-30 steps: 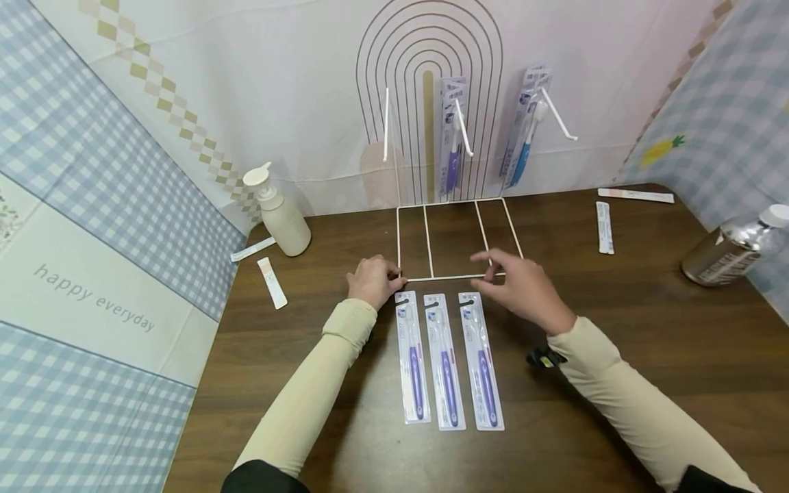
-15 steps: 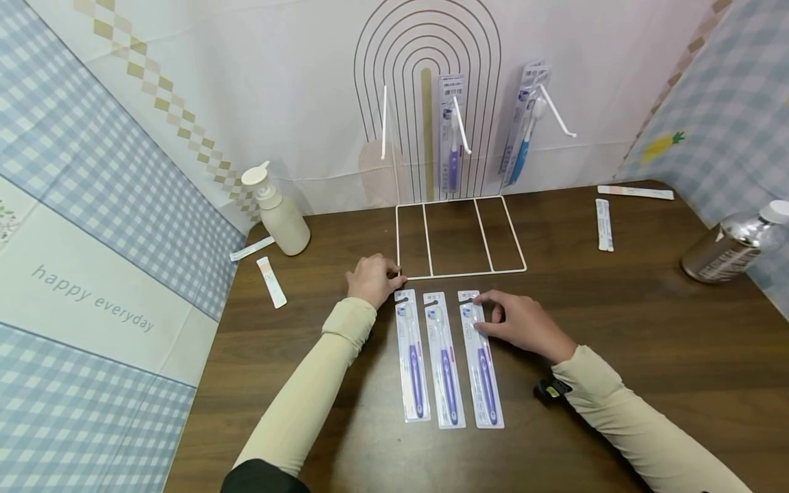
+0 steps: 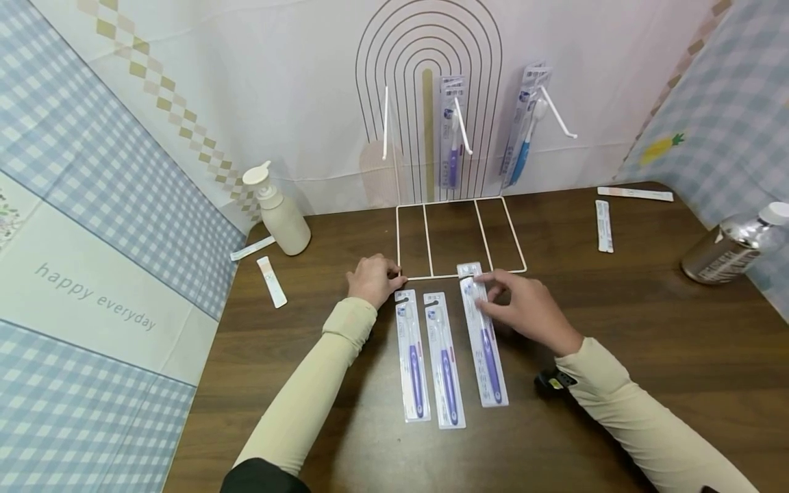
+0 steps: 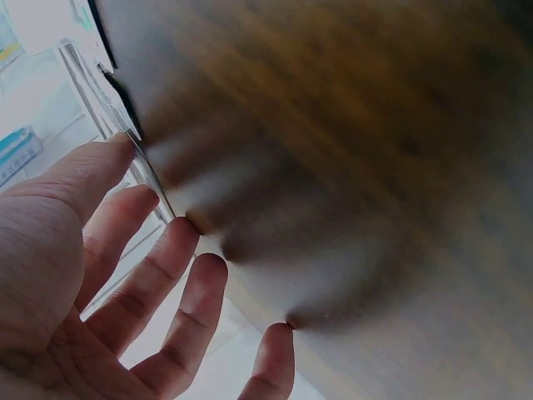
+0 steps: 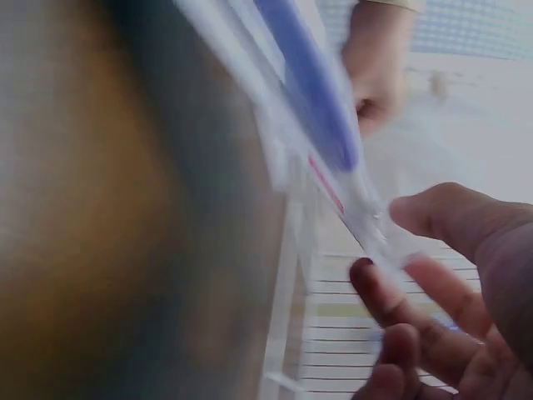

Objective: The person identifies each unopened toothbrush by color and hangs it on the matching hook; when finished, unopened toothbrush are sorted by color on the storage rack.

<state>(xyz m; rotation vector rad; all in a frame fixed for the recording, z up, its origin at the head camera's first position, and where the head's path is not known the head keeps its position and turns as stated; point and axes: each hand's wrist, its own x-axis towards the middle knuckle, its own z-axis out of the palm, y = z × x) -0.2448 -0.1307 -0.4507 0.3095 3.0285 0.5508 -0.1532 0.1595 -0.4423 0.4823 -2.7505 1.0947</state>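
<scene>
Three packaged purple toothbrushes lie side by side on the brown table (image 3: pixel 616 329). My right hand (image 3: pixel 484 291) pinches the top of the rightmost pack (image 3: pixel 487 356), whose upper end lies over the front wire of the white rack base (image 3: pixel 511 236). In the right wrist view the pack (image 5: pixel 321 117) runs blurred past my fingers (image 5: pixel 433 250). The other two packs (image 3: pixel 411 359) (image 3: pixel 444 366) lie untouched. My left hand (image 3: pixel 383 276) rests with relaxed fingers (image 4: pixel 158 275) at the rack's front-left corner, its tips on the table beside the wire (image 4: pixel 154 179).
The rack's back hooks carry a purple toothbrush pack (image 3: pixel 453 130) and a blue one (image 3: pixel 525 127); the left hook (image 3: pixel 385 123) is bare. A pump bottle (image 3: pixel 280 216) stands back left, a silver bottle (image 3: pixel 730 250) lies at the right. Small flat packets (image 3: pixel 272 282) (image 3: pixel 604 226) lie around.
My right hand came down from over the rack base onto the rightmost pack, pinched its top and slid it toward the rack. The left hand stayed put.
</scene>
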